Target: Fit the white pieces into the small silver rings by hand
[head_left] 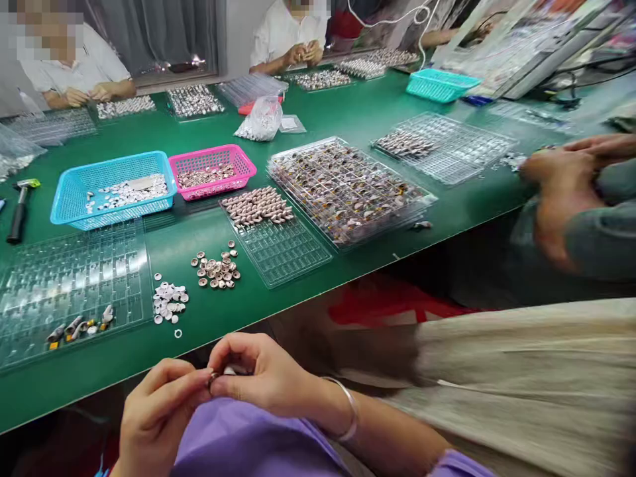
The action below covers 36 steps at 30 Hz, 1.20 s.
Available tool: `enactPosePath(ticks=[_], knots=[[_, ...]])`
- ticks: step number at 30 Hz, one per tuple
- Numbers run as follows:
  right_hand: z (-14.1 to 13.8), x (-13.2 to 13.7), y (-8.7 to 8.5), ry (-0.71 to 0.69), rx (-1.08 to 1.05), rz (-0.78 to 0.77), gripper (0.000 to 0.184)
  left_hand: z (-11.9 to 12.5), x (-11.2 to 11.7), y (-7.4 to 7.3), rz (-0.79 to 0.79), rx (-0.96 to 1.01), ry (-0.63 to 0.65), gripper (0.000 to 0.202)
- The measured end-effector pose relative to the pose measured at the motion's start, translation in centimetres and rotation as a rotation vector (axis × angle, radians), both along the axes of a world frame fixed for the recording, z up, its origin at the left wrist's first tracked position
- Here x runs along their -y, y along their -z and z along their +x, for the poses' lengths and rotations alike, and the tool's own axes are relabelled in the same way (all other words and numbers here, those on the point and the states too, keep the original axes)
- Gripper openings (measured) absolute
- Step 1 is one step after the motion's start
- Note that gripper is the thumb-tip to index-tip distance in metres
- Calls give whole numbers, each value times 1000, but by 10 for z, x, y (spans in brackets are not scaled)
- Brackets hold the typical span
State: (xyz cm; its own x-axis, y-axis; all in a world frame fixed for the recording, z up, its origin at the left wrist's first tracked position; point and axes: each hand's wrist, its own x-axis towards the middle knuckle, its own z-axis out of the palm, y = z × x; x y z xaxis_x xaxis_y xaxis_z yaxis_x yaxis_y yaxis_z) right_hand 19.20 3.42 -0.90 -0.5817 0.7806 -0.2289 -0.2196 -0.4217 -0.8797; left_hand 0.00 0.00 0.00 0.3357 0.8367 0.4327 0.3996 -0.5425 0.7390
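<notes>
In front of my lap, just off the table's near edge, my two hands meet fingertip to fingertip. My right hand (271, 377), with a silver bangle at the wrist, is closed around a small white-and-dark part (229, 371), mostly hidden by the fingers. My left hand (159, 407) pinches at the part's dark end. Nearest on the table are a pile of white round caps (169, 299) and a pile of beige cup-shaped pieces (216, 270). A clear tray (74, 278) at left holds several grey, white and yellow small parts.
A blue basket (112, 165) of white pieces stands beside a pink basket (213, 155). Right of them lie a tray of beige parts (261, 209) and stacked filled trays (348, 192). A hammer (18, 215) lies far left. Co-workers sit opposite; another person's hands (561, 172) are at right.
</notes>
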Motion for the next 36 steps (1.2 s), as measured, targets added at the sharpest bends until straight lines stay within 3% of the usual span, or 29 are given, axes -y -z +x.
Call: enactPosePath(ticks=[7,11,16,20,24,27,31,36], knots=[[7,-7,-7,-120,-73,-5,41,0,1,-3,91,-99,-55,29],[5,-6,-5,-109,-23,42,43,2,4,-1,162,-110,-38,36],[0,-6,-4,-74,-46,-35,47,3,5,-2,140,-98,-55,42],[0,-9,-10,-67,-70,-78,40,6,3,-5,9,-7,-150,32],[0,-10,-16,-107,-29,-96,27,9,3,-3,-319,282,-210,15],[-1,-10,-17,-105,0,-89,19,8,5,3,-496,447,-219,12],[-2,-10,-18,-109,28,-78,16,7,8,9,-558,526,-220,12],[-1,-10,-22,-102,34,-79,19,5,8,12,-484,526,-200,16]])
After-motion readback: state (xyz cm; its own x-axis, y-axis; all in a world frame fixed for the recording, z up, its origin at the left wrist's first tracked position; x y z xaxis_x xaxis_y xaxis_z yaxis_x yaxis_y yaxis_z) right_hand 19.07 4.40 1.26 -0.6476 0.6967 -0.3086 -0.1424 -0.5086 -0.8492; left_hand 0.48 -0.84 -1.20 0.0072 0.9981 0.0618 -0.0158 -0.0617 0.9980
